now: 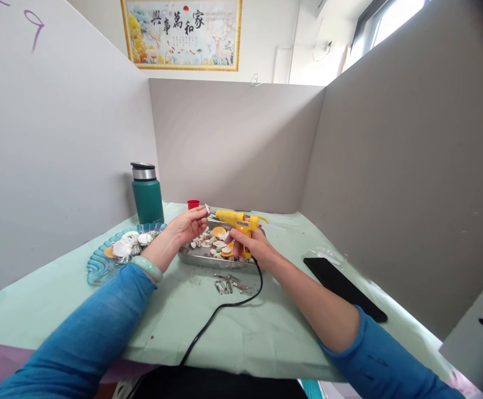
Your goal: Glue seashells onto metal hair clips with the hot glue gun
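My right hand (pixel 254 245) is wrapped round the handle of a yellow hot glue gun (pixel 235 218), whose nozzle points left. In front of the nozzle, my left hand (pixel 190 223) pinches a small pale pinkish piece (pixel 207 209), perhaps a shell, too small to name surely. Below both hands lies a metal tray (pixel 199 260) with several shells (pixel 219 233) in white and orange. To the left of my left wrist sits a blue scalloped glass dish (pixel 96 266) with shells and greyish bits in it, partly hidden by my forearm.
A green bottle (pixel 147 197) stands at the back left, near a red cup (pixel 193 204). Several small metal clips (pixel 227 285) lie before the tray. The black cord (pixel 212 318) runs to the front edge. A black flat object (pixel 345 288) lies right. Grey panels (pixel 237 144) enclose the table.
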